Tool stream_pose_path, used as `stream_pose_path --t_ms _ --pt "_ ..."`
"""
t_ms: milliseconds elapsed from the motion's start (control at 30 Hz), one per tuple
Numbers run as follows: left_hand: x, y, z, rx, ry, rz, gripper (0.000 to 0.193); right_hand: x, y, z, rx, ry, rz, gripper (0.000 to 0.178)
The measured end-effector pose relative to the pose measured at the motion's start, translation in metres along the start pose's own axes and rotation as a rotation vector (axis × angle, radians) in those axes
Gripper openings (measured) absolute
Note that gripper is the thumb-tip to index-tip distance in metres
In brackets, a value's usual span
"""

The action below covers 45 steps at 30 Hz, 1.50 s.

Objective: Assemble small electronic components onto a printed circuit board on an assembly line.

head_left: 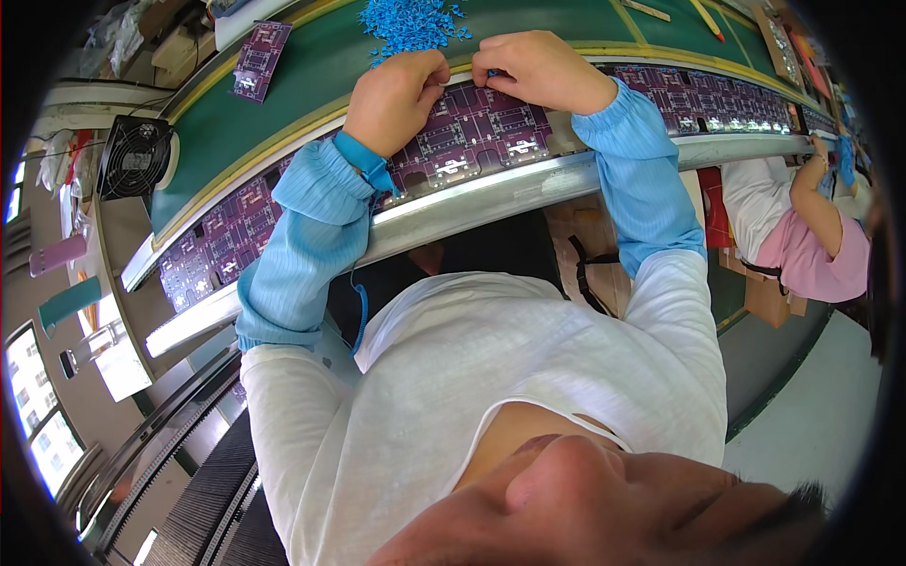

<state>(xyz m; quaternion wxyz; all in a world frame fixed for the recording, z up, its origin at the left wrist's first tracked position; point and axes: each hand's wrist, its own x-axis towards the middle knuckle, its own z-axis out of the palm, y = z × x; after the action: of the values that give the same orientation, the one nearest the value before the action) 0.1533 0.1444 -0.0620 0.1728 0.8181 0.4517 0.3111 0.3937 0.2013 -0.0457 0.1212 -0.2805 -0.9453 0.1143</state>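
A coiled cord (363, 316) dangled, a snag risk, below the metal rail's (491, 200) purple circuit boards (462, 137), where left hand (392, 104) and right hand (547, 74) curled, any hold impossible to tell, and a stray knuckle could've scattered the blue pieces (406, 24) beyond!

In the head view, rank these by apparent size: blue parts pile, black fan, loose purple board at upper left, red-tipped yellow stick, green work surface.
1. Green work surface
2. Black fan and blue parts pile: too close to rank; the top edge cuts the pile
3. Loose purple board
4. Red-tipped yellow stick
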Motion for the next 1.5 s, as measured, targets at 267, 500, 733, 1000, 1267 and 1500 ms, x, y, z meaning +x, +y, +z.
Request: stream_pose_path --t_ms 267,500,733,1000,1267,1500 --pt "0.001 0.003 0.002 0.033 0.008 0.029 0.016 0.0 0.018 -0.002 0.229 0.053 0.023 0.017" --pt "0.001 0.002 0.0 0.073 -0.015 0.046 0.018 0.001 0.024 -0.001 0.509 0.076 0.221 0.019" --pt "0.007 -0.038 -0.022 0.163 0.195 -0.078 0.02 -0.002 0.037 0.005 0.627 0.102 0.281 0.023" --pt "0.01 -0.058 -0.014 0.209 0.182 -0.047 0.015 0.002 0.032 0.005 0.806 0.121 0.37 0.022" --pt "0.012 -0.056 -0.014 0.09 0.285 -0.1 0.011 0.002 0.033 0.002 0.706 0.057 0.267 0.015" --pt "0.011 -0.057 -0.015 -0.044 0.315 -0.136 0.013 -0.001 0.022 -0.016 0.392 -0.055 0.265 0.015"
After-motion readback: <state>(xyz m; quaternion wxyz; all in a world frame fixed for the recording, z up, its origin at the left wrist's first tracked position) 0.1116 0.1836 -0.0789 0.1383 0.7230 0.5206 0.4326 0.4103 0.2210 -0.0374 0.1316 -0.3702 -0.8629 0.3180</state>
